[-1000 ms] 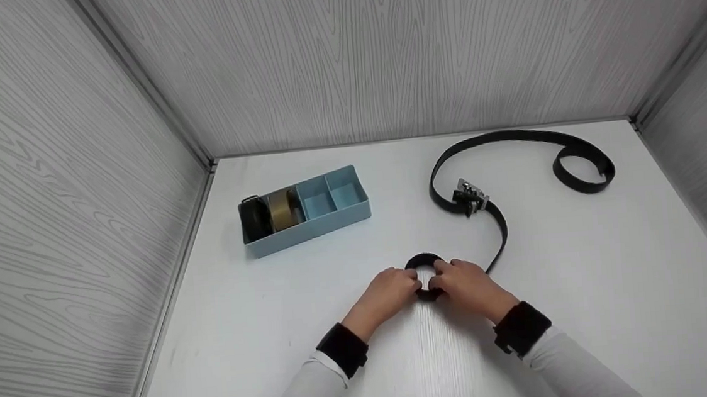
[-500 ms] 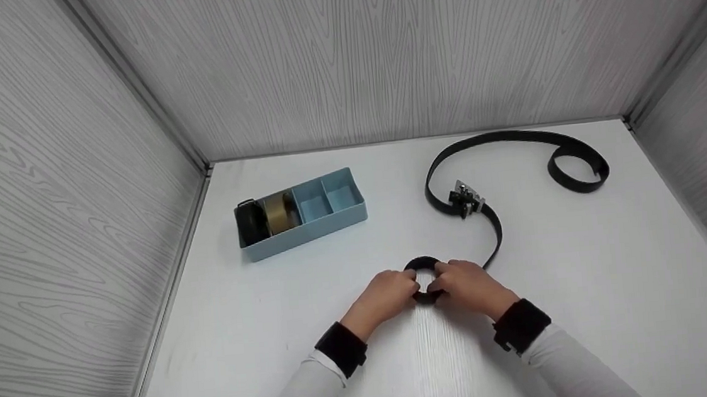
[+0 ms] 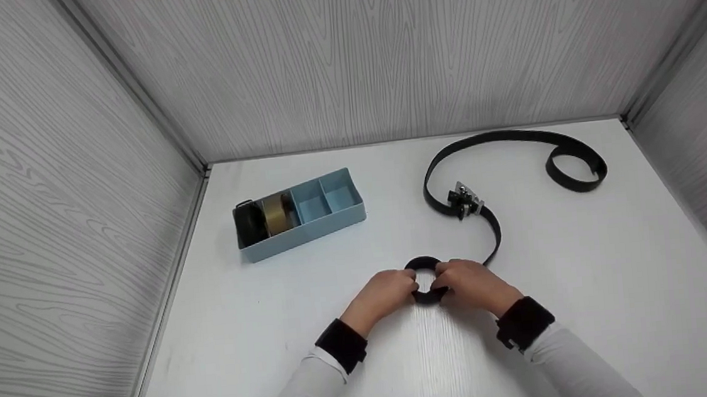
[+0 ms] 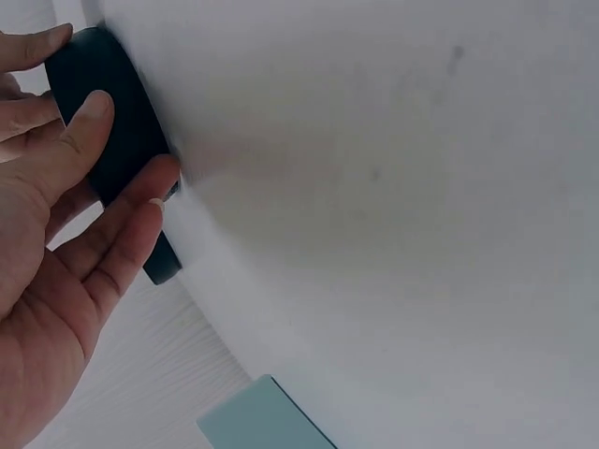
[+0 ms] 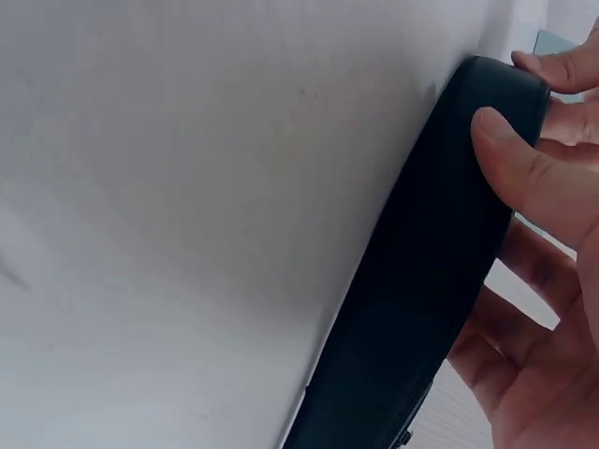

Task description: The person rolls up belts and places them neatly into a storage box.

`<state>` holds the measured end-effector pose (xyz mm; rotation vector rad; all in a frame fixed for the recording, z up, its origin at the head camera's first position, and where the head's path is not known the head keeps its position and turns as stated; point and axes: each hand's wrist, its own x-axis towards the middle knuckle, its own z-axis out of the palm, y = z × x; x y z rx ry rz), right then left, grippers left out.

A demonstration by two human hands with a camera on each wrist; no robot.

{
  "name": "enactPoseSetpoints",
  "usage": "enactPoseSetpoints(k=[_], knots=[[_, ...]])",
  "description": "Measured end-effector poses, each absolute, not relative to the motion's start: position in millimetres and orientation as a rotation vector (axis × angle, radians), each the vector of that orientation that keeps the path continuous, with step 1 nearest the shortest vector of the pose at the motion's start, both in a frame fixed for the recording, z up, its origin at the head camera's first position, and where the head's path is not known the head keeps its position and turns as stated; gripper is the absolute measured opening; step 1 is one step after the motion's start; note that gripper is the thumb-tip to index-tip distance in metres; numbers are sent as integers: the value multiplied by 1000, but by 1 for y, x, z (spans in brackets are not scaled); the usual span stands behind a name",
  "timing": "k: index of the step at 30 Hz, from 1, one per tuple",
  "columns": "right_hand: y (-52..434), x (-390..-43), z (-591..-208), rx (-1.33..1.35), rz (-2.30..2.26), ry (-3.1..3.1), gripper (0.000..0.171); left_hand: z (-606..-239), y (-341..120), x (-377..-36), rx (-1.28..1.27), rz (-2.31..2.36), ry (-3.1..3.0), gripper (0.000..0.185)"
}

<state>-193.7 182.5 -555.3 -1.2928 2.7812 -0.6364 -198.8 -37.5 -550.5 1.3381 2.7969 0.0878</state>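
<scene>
**Both hands grip a half-rolled black belt**

The left hand (image 3: 381, 292) and right hand (image 3: 470, 284) pinch a rolled coil (image 3: 425, 279) of the black belt (image 3: 494, 140) between curled fingers, low on the white table (image 3: 587, 281). The belt's loose length trails toward 1 o'clock past its silver buckle (image 3: 466, 199). At 10 o'clock sits a blue divided box (image 3: 330, 222) holding two rolled belts (image 3: 265, 218).
</scene>
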Motion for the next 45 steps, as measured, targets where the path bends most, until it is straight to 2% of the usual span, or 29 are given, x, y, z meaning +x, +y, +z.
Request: enactPoseSetpoints(k=[6, 12, 17, 25, 37, 45], knots=[[178, -190, -559, -1301, -604, 2869, 21, -548, -35, -191, 1353, -4, 2827, 12], [182, -191, -555, -1225, -649, 2789, 23, -551, -34, -192, 1327, 124, 2811, 6], [190, -195, -553, -1199, -670, 2708, 32, -551, -37, -198, 1304, 191, 2752, 4], [184, -195, -556, -1290, -683, 2761, 19, -549, -38, -196, 1282, 162, 2775, 6], [174, -188, -555, -1297, -622, 2875, 25, -558, -33, -187, 1293, -25, 2893, 16], [179, -190, -554, -1228, -634, 2786, 24, -558, -34, -189, 1363, 16, 2867, 9]])
